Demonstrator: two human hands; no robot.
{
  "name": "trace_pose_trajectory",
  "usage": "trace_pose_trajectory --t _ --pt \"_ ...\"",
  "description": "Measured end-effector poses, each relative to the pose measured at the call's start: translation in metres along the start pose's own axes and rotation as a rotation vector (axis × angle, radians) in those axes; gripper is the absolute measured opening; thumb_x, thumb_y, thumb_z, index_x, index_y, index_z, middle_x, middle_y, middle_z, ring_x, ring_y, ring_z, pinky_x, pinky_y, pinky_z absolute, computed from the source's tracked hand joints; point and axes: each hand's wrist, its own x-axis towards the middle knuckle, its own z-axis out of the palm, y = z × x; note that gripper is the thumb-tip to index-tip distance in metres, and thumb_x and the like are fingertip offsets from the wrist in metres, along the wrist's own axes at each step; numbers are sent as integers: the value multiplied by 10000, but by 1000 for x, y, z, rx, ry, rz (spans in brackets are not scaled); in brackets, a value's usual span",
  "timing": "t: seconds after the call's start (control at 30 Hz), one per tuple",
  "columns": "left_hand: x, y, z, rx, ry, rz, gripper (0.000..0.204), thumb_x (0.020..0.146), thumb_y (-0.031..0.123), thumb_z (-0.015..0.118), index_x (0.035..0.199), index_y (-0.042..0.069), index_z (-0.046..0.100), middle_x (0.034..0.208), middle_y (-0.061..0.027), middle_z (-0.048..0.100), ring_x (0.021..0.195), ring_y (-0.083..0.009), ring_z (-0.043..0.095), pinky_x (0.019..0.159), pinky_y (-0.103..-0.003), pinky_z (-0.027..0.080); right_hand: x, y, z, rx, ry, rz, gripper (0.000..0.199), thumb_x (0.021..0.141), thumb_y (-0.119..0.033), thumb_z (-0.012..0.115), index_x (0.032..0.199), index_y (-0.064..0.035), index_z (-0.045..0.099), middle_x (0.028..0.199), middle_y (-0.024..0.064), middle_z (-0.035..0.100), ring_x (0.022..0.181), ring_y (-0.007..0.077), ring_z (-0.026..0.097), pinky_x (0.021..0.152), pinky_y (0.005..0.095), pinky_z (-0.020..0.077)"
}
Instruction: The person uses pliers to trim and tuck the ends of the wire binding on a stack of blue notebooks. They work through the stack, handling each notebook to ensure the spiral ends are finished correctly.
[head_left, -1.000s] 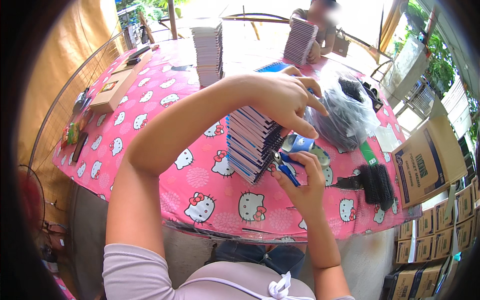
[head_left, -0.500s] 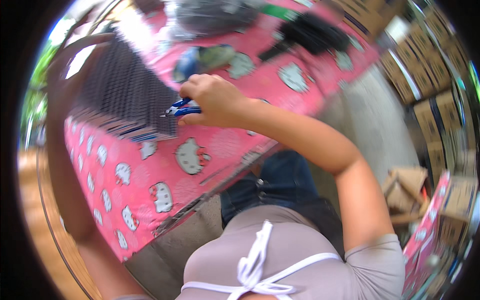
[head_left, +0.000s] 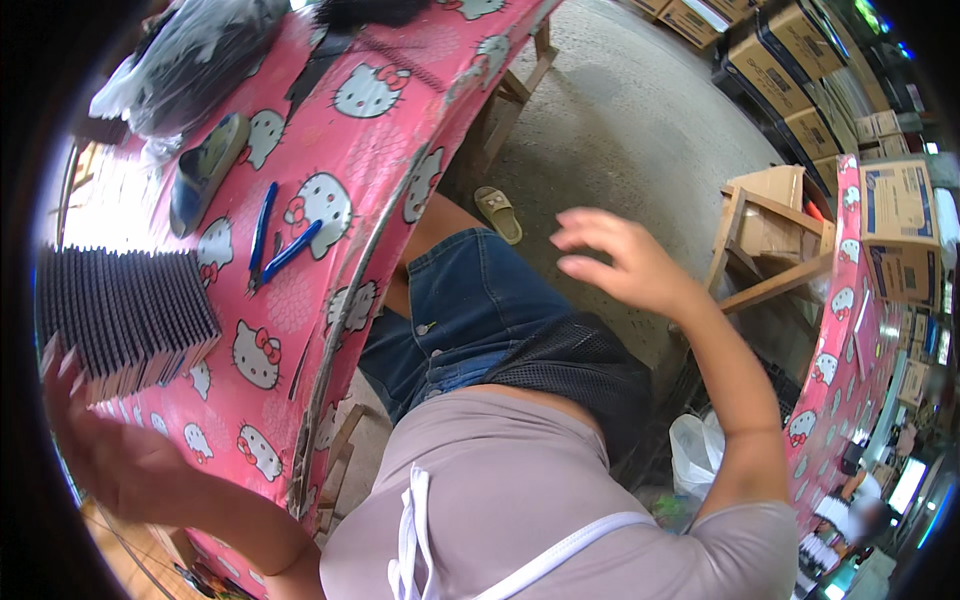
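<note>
On the pink table cover (head_left: 275,330) at the left stands a stack of dark wire-bound notebooks (head_left: 135,310), packed tightly with ridged edges facing up. My left hand (head_left: 115,450) is at the near left side of this stack, fingers stretched out; whether they touch it I cannot tell. A pair of blue-handled nippers (head_left: 263,225) lies on the cover just right of the stack, its handles spread. My right hand (head_left: 625,265) is raised over the floor to the right of my lap, slightly blurred, fingers apart and nothing in it.
Beyond the nippers lie a blue and olive slipper-shaped item (head_left: 208,175) and a grey plastic bag (head_left: 195,75). A light slipper (head_left: 498,213) is on the concrete floor (head_left: 590,130). Cardboard boxes (head_left: 770,75), a wooden stand (head_left: 725,250) and a second pink-covered surface (head_left: 815,390) are at the right.
The nippers have left my right hand and now lie on the table. That hand has swung right, off the table. My left hand has come nearer, and the view has turned right.
</note>
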Motion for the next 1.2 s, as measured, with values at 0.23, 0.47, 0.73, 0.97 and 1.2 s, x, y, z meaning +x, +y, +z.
trace_pose_trajectory --t 0.23,0.47,0.73,0.97,1.2 --pt "-82 56 134 -535 -1141 -628 375 885 167 603 1232 39 542 1171 -71 589 996 -153 557 845 -283 445 -158 19 48 761 150 624 452 943 -420 505 1161 -48 643 1273 117 560 1194 215 501 1015 327 361" --pt "-155 109 223 -645 -2015 -633 752 853 430 659 1403 30 338 1329 -205 463 1250 -256 436 993 -350 397 -185 16 59 828 291 513 518 961 -469 430 1182 -46 632 1332 158 486 1229 259 452 1038 378 319" --pt "-184 118 234 -1004 -1939 -429 777 730 161 788 1380 66 373 1290 -128 491 1273 -257 400 1073 -363 308 -191 5 65 822 416 378 519 960 -461 432 1074 -16 675 1304 220 482 1208 292 466 997 398 356" --pt "-196 115 232 -1193 -1801 -235 612 707 19 765 1254 84 497 1251 -104 526 1267 -292 407 1073 -408 317 -195 -3 63 717 454 292 506 959 -464 428 1018 -44 705 1285 235 487 1192 326 472 986 414 363" --pt "-200 112 228 -1304 -1714 -123 485 690 -22 763 1116 90 559 1228 -136 532 1239 -340 438 1016 -452 377 -195 -3 56 842 423 261 417 950 -387 488 978 -36 712 1237 189 486 1105 295 478 975 407 357"
